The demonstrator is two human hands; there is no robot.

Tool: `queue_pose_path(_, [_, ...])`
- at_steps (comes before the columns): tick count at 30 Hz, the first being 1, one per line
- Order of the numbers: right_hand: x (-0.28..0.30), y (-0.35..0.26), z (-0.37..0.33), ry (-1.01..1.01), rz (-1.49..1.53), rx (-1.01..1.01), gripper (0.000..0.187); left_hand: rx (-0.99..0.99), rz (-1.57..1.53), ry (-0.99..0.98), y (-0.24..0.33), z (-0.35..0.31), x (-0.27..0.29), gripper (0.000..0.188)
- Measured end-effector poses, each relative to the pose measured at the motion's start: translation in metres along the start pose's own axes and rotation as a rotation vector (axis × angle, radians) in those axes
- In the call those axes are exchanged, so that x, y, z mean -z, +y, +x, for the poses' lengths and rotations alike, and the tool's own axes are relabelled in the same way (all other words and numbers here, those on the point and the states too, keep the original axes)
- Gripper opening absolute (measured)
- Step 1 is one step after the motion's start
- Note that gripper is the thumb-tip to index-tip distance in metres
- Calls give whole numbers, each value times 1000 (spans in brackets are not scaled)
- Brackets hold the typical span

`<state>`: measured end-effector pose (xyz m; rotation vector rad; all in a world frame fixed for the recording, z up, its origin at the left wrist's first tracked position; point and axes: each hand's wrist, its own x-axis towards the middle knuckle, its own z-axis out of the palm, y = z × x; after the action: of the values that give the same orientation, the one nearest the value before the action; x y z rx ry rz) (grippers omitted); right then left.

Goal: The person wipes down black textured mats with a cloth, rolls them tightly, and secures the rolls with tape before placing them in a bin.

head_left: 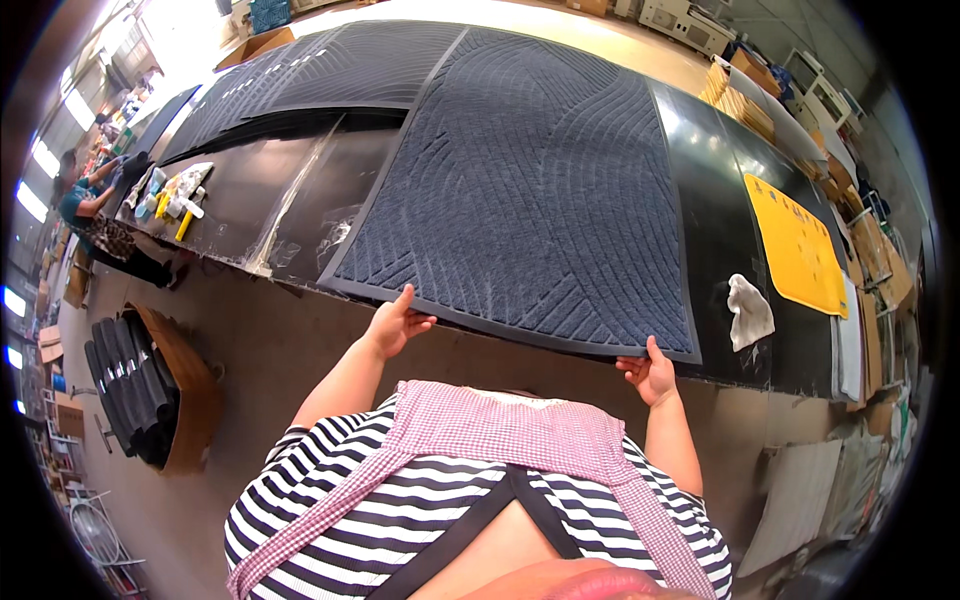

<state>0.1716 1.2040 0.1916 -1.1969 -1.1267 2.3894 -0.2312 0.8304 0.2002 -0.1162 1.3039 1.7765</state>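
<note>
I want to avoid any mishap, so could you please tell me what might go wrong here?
The left hand and right hand hold only the near edge of the dark mat, so it might bend between them. The white cloth lies near the mat's right side and could get caught underneath.

The rectangular mat (530, 200), dark blue-grey with a textured pattern of curved and diagonal ribs inside a plain dark border, lies spread, pattern side up, across the black tabletop (706, 190), near border along the front edge.
</note>
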Motion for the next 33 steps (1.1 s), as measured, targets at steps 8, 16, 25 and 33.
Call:
queue_pose_path(8, [-2,20,1,218,-93,68,40,-485,611,210,15,-14,-32,40])
queue_pose_path(16, [-16,67,13,343,-238,59,43,-1040,985,365,-6,-7,21,49])
queue_pose_path(25, [14,72,-29,501,-64,223,39,-319,937,278,-45,-27,-8,60])
queue_pose_path(33, [-37,44,-40,264,58,27,50,1,-137,213,-51,-21,38,33])
